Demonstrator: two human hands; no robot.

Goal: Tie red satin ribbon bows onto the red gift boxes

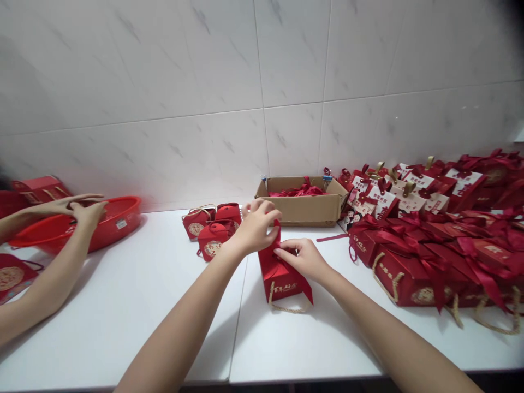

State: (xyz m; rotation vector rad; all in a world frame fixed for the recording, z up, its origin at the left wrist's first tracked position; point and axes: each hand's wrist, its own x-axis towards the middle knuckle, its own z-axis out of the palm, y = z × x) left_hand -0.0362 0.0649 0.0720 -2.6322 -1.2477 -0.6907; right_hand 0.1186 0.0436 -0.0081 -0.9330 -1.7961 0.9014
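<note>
A small red gift box (282, 275) with gold lettering and a rope handle stands on the white table (123, 305) in front of me. My left hand (257, 224) pinches the red flap or ribbon at its top, fingers closed. My right hand (301, 256) presses on the box's upper right side, fingers curled against it. Behind the box sits a brown cardboard carton (305, 207) holding red ribbons.
Three small red boxes (210, 226) stand left of the carton. Several finished red gift boxes with ribbons (429, 240) are piled at the right. At the left, another person's hands (79, 207) work by a red plastic basin (102, 221). A tiled wall backs the table.
</note>
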